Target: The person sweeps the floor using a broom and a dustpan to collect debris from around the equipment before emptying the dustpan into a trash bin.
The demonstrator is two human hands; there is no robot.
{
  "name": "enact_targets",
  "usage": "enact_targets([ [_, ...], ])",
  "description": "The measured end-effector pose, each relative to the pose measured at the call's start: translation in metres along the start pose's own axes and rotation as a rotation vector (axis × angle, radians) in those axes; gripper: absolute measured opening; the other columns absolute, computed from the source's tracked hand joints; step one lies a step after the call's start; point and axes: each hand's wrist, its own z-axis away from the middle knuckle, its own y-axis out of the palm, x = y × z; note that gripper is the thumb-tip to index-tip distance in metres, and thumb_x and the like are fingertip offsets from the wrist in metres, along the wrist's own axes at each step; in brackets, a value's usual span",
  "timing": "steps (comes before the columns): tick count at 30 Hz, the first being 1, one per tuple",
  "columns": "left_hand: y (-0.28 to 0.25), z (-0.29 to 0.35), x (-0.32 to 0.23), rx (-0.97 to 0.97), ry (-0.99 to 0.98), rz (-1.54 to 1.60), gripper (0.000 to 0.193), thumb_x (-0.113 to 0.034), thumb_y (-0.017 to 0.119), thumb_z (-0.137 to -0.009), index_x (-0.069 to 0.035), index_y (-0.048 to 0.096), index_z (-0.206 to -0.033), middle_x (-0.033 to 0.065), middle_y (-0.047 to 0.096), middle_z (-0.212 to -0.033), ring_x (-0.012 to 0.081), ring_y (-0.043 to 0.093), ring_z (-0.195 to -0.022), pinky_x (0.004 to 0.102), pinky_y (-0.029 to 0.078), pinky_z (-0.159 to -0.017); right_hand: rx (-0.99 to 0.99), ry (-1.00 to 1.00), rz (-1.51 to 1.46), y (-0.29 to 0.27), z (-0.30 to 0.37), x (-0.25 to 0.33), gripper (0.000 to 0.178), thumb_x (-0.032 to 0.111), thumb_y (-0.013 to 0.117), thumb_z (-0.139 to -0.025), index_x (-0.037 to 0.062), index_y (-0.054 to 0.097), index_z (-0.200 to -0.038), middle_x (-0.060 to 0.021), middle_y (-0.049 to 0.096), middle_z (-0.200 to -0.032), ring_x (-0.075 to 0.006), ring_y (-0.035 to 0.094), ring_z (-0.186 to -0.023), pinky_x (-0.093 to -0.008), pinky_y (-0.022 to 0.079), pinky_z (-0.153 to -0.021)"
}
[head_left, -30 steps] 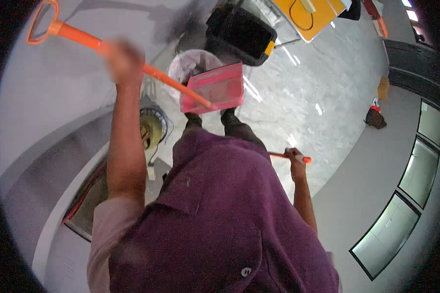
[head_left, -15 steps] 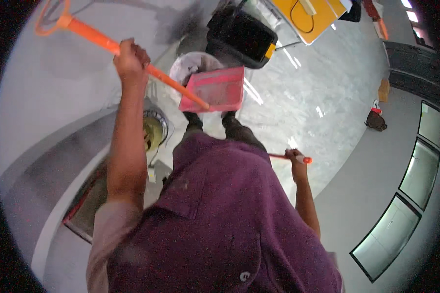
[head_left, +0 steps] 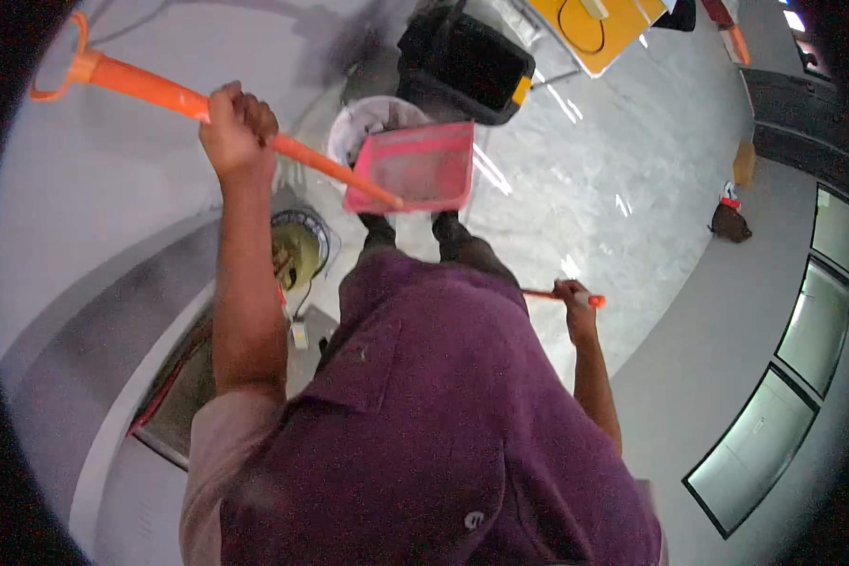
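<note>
My left hand [head_left: 239, 132] is closed around the orange handle of a long-handled dustpan [head_left: 415, 165]. Its pink pan hangs tilted in front of my feet, overlapping the near right side of a white bucket [head_left: 347, 127]. Dust coats the inside of the pan, and pale and dark bits show in the bucket. Whether pan and bucket touch, I cannot tell. Down at my right side, my right hand [head_left: 575, 307] grips a thin orange stick [head_left: 596, 301] near its end; my body hides its other end.
Beyond the bucket stands a black bin [head_left: 471, 66] with a yellow latch. A yellow-topped table [head_left: 603, 33] is at the far right. A round yellowish container [head_left: 297, 255] sits left of my legs. Against the right wall lies a dark brown bag [head_left: 730, 224].
My left hand and the top of the dustpan handle have shifted a little to the left. The pan stays by the bucket, turned slightly. My right hand has barely moved.
</note>
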Motion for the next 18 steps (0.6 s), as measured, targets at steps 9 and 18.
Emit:
enact_targets([
  [9,-0.016,0.008,-0.003,-0.118,-0.061,-0.073,0.024,-0.013,0.050,-0.083,-0.010,0.035,-0.064,-0.0008,0.025,-0.048,0.0118,0.021,-0.036,0.0277,0.021,-0.036,-0.046,0.057,0.029,0.004,0.003,-0.016,0.023,0.025,0.061,-0.087,0.0036,0.060,-0.079,-0.0001,0.058,-0.073,-0.0097,0.050,-0.072,-0.0262,0.040,-0.073],
  [18,-0.018,0.017,-0.025,-0.037,-0.113,0.059,0.033,-0.017,0.050,-0.083,-0.015,0.027,-0.060,-0.0014,0.022,-0.047,0.0115,0.018,-0.039,0.0272,0.020,-0.037,0.011,0.060,0.038,-0.006,0.014,-0.011,0.022,0.023,0.061,-0.088,0.0053,0.058,-0.076,0.0015,0.056,-0.072,-0.0092,0.050,-0.074,-0.0265,0.038,-0.076],
])
